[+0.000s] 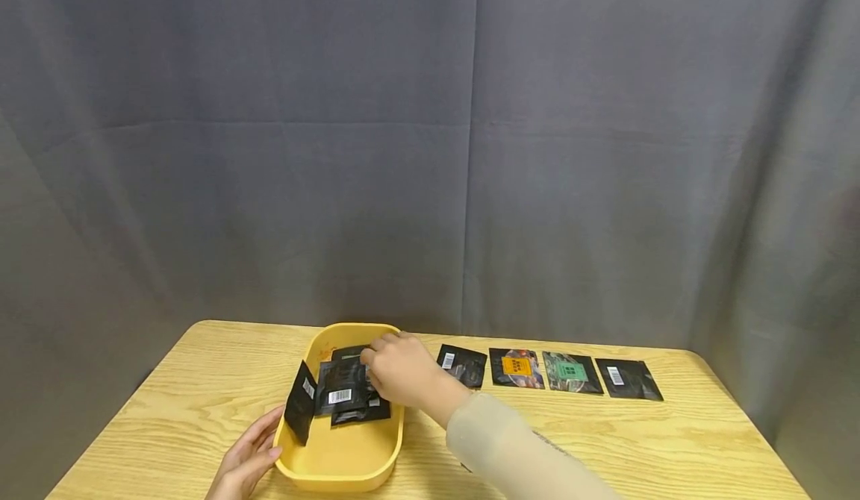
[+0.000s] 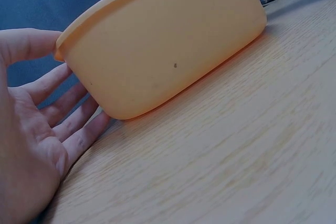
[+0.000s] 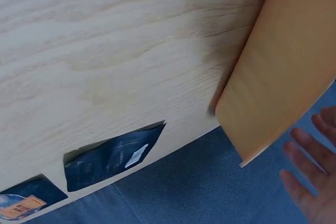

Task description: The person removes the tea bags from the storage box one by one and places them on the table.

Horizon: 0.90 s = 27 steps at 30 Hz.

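Note:
A yellow plastic bin [image 1: 343,461] stands on the wooden table. My left hand [image 1: 247,451] holds its near left corner, thumb over the rim; the left wrist view shows the fingers [image 2: 79,121] spread along the outer wall. Inside lie several flat black packets, one with a barcode label [image 1: 341,384] facing up. Another black packet [image 1: 300,403] leans upright against the left wall. Over the bin's far right rim reaches my right hand [image 1: 403,369], its fingertips above the packets. In the right wrist view its fingers [image 3: 307,163] are apart and loosely bent, with nothing seen in them.
Right of the bin, several packets lie in a row: a black one with a barcode [image 1: 462,366], one with an orange label [image 1: 516,368], one with a green label [image 1: 572,373], and another black one [image 1: 629,379]. A grey curtain [image 1: 430,149] hangs behind the table.

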Motion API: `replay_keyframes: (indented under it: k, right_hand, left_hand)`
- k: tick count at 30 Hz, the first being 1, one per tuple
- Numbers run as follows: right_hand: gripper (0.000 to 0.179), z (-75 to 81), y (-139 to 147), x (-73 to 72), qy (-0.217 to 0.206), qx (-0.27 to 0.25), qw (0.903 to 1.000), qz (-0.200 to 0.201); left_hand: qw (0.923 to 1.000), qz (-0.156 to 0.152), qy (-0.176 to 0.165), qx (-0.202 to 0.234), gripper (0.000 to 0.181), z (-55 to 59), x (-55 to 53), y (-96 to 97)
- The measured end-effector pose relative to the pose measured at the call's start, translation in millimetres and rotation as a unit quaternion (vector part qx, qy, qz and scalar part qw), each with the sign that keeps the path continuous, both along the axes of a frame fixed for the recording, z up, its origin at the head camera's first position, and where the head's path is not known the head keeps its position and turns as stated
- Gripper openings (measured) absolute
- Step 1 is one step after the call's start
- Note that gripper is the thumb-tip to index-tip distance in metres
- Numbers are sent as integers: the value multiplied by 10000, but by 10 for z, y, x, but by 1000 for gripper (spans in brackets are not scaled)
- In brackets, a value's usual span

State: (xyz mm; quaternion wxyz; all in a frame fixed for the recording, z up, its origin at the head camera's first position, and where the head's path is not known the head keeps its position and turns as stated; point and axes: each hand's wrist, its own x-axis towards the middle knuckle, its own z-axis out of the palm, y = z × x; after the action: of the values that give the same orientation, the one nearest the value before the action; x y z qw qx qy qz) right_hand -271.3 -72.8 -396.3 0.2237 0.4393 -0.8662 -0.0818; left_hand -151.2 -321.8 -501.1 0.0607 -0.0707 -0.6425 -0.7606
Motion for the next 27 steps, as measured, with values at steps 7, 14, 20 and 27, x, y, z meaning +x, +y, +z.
replay_keyframes:
  k: [7,14,20,27]
  right_hand:
    - [26,11,-180,19,-620,675,9957,-131]
    - [44,-24,-352,107,-1060,1143,9867,-464]
    - [61,-85,-428,101,-1476,1461,9741,-890]
    - [69,-146,-455,102,-1702,1604,9651,-1180]
  left_hand:
    - [9998,88,-163,-96,39,21,-4,15]
    - [9996,153,-240,-18,41,-11,-12,4]
    - [9999,-50,-79,86,45,-36,-18,-24]
    - [9998,59,-208,22,42,-31,-19,-19]
